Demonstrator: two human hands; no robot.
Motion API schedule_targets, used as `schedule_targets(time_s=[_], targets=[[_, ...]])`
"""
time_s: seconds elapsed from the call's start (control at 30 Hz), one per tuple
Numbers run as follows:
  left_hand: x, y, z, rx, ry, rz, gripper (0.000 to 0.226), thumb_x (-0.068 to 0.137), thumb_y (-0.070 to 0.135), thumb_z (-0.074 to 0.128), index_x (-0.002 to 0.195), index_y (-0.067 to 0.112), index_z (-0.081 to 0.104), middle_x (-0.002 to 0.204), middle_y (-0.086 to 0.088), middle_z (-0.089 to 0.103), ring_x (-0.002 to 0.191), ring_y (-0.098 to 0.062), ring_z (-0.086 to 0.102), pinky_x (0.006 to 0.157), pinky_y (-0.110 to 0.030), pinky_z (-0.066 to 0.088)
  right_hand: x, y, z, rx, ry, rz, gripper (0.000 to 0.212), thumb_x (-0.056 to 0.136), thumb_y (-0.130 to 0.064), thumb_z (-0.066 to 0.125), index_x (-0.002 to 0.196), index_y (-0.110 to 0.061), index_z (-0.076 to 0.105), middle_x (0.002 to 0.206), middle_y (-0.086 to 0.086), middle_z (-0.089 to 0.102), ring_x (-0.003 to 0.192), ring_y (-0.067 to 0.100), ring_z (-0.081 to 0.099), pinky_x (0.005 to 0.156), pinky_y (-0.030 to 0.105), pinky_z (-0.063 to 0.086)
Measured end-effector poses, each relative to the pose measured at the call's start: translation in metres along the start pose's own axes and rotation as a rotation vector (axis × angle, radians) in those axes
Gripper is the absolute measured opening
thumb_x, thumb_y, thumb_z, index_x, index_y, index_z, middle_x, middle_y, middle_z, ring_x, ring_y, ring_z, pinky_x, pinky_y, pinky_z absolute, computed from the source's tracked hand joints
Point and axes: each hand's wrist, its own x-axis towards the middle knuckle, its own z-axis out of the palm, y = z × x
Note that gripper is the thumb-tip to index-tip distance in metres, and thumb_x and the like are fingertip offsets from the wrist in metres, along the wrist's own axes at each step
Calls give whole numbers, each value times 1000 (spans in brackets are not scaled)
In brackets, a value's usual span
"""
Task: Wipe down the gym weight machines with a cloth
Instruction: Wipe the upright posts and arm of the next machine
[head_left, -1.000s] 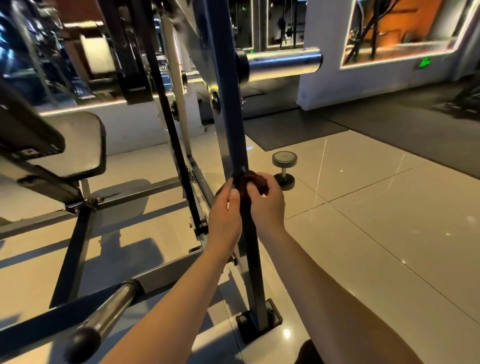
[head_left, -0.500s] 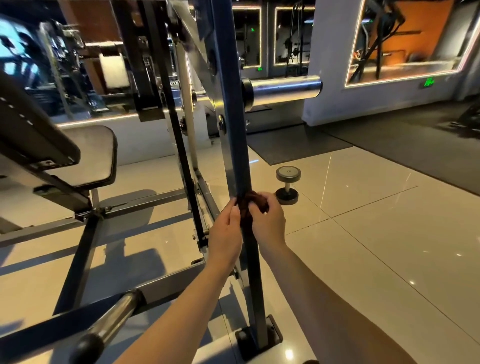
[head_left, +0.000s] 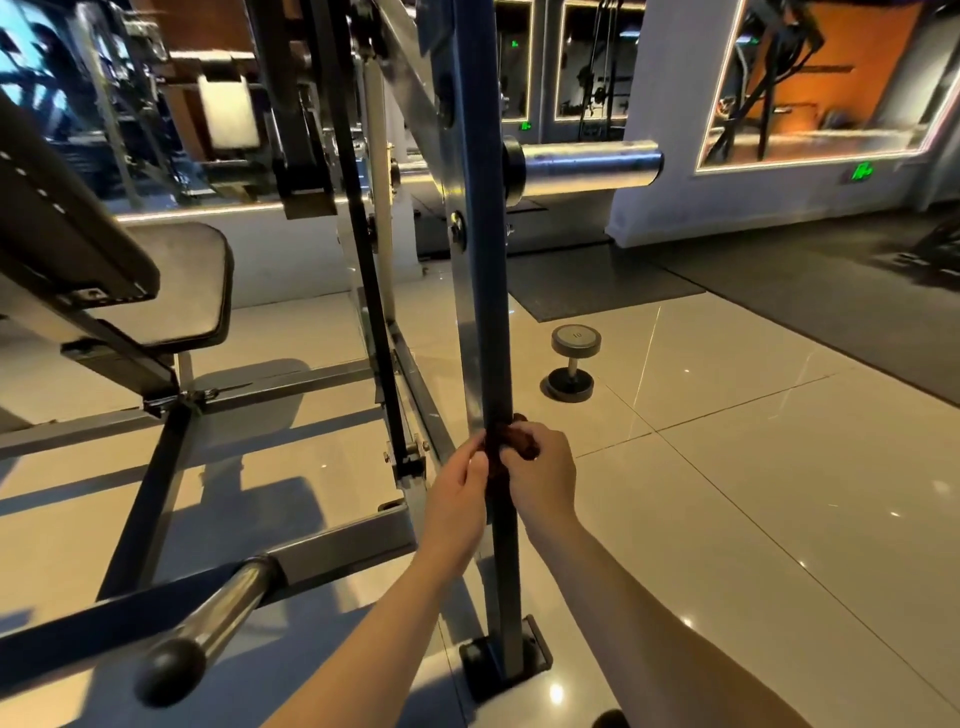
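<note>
Shiny steel bar with a black round tip (head_left: 208, 623) low on the left, left hand (head_left: 457, 499) and right hand (head_left: 543, 475) with fingers curled around a dark brown cloth (head_left: 506, 441), cloth wrapped on the tall dark blue metal post (head_left: 483, 260), small grey dumbbell (head_left: 571, 364) standing on the shiny tile floor (head_left: 753, 493) behind.

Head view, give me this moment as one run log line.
step: wipe upright post | cloth: round upright post | left hand: holds cloth | right hand: holds cloth | dumbbell: on floor
</note>
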Motion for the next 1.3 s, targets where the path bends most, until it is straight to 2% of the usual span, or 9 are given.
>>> schedule_targets(time_s=[0.1,0.27,0.43,0.7,0.8,0.97,1.07,1.2,1.3], targets=[[-14,-17,2,-65,-42,-5,41,108,31,42,148,37,43,143,14,49,134,-5,45,114,-35,42,-25,9,-4,101,-53,21,22,99,-25,63,119,-33,66,116,-9,61,106,10,60,88,20,53],[-18,-22,-9,-136,65,-28,39,104,19,54,134,43,45,122,20,49,111,-2,52,76,-11,53,-37,2,-1,229,-203,109,22,106,-29,48,118,-30,66,114,-7,65,108,14,61,91,32,58],[9,-9,-13,-144,256,-43,36,103,29,55,138,38,49,124,16,55,123,-11,52,103,-30,47,-4,-8,5,51,28,-50,20,102,-25,57,118,-36,57,117,-17,58,111,6,57,92,22,51],[32,-5,6,-186,50,-41,21,109,38,34,126,46,45,108,26,52,98,7,50,71,-8,38,6,1,12,59,43,-35,12,105,-26,52,115,-30,58,108,-14,64,102,7,63,89,24,56],[28,-44,7,-171,75,-24,33,109,33,40,132,56,46,131,20,53,112,9,49,83,-5,39,4,12,18,18,63,-27,11,104,-24,53,112,-30,57,106,-14,64,101,9,64,90,29,58],[32,-53,9,-225,98,-100,37,106,30,45,122,63,52,135,13,58,129,-14,52,110,-39,45,-4,12,26,-42,102,-26,13,103,-23,54,114,-31,56,110,-14,64,106,9,63,95,33,57],[40,-16,3,-240,58,4,34,108,33,42,121,62,48,129,20,56,131,-14,50,109,-36,43,2,-7,26,-37,162,-110,16,104,-27,52,118,-31,58,118,-13,63,110,8,60,98,36,56],[57,22,-5,-171,13,281,49,108,30,42,128,74,33,155,21,36,143,-4,33,117,-31,29,19,-42,27,17,182,-138,20,107,-31,43,117,-31,60,110,-11,66,103,8,63,94,35,58],[51,-7,-2,-166,17,257,51,107,32,42,126,78,33,156,23,35,145,-3,31,121,-36,28,14,-40,28,-28,165,-112,17,106,-25,46,113,-32,60,111,-13,65,104,10,63,96,35,57]])
